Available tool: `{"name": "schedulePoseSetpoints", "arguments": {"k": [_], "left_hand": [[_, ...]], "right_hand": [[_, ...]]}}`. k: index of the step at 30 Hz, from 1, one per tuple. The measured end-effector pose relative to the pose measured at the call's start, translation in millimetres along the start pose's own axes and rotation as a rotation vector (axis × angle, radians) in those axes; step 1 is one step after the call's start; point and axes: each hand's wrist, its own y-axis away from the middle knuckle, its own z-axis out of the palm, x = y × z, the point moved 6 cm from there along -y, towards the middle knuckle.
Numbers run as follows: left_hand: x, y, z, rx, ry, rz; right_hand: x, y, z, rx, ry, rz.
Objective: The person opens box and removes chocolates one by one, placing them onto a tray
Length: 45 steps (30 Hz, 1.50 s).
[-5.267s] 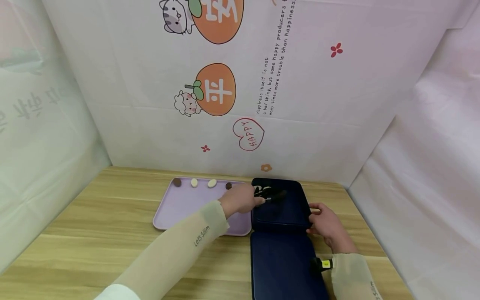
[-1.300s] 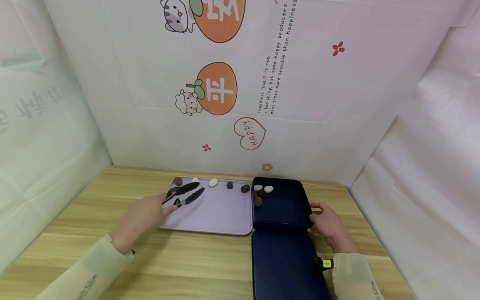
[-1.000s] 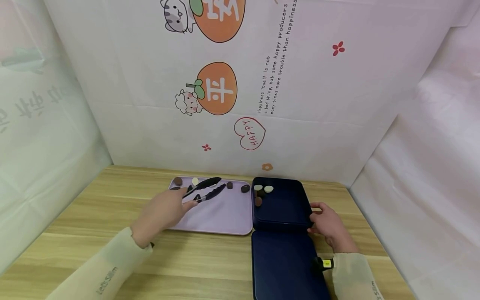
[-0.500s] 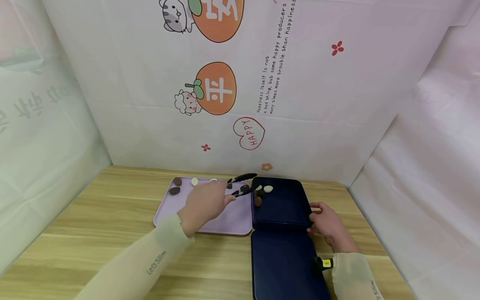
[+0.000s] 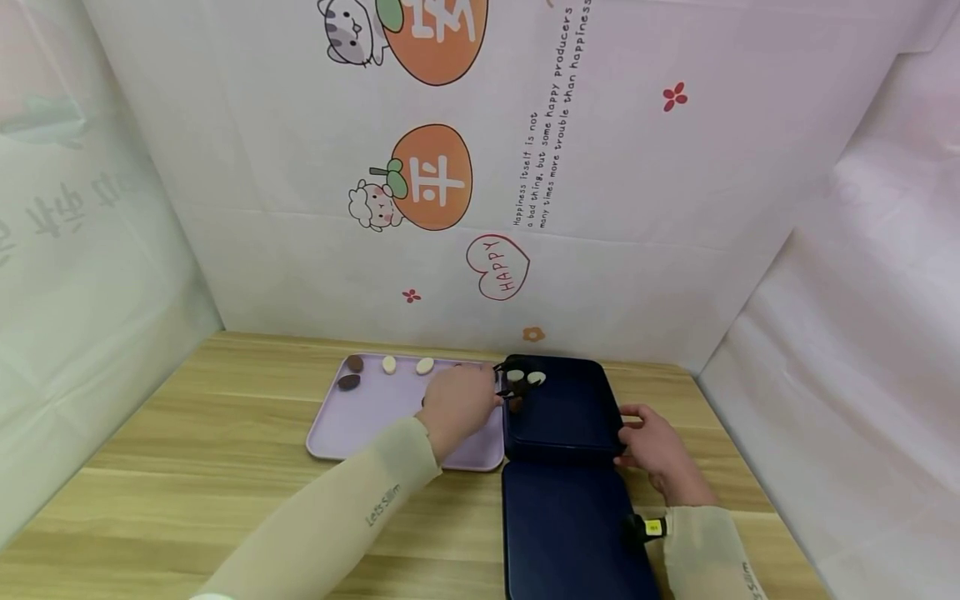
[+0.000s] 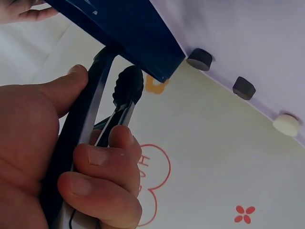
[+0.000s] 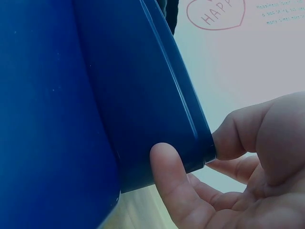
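My left hand (image 5: 459, 407) grips black kitchen tongs (image 6: 78, 129) and reaches across the tray into the left side of a dark blue box (image 5: 573, 421). In the left wrist view the tong tips stand apart. In the box, by the tips, lie two white oval pieces, one near the back wall (image 5: 515, 375) and the other white piece (image 5: 536, 378) to its right, plus a brown piece (image 5: 516, 406). The tongs partly hide that group. My right hand (image 5: 654, 446) holds the box's front right corner, with a thumb (image 7: 169, 164) pressing its outer wall.
On a lilac tray (image 5: 352, 429) left of the box are two white pieces (image 5: 407, 365), a brown one (image 5: 355, 363) and a dark oval one (image 5: 349, 382); more dark pieces (image 6: 199, 58) show in the left wrist view. The open lid (image 5: 570, 533) lies in front.
My left hand went with the tongs from the box to the tray's left end and back into the box. A dark oval piece now lies at that end. My right hand stays put.
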Motion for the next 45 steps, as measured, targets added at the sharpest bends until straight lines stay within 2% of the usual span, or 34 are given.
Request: {"name": "schedulePoseSetpoints", "arguments": {"k": [9, 15, 22, 31, 38, 45], "left_hand": [[15.1, -11.0, 4.6, 0.035, -0.085, 0.013], [23.5, -13.4, 6.7, 0.028, -0.077, 0.011], [35.8, -16.2, 5.1, 0.038, -0.167, 0.041], [38.0, -26.7, 13.9, -0.030, -0.147, 0.008], [39.5, -21.5, 12.3, -0.033, -0.195, 0.019], [38.4, -19.3, 10.9, -0.006, -0.182, 0.022]], "right_hand": [[0.0, 1.7, 2.2, -0.003, -0.005, 0.007], [-1.6, 2.5, 2.0, -0.002, -0.004, 0.004], [-2.0, 1.9, 2.0, -0.002, -0.003, 0.008], [-3.3, 1.3, 2.1, -0.005, 0.011, 0.001], [-5.7, 3.6, 1.8, -0.012, 0.022, -0.001], [-6.6, 5.5, 1.3, -0.014, 0.020, 0.007]]}}
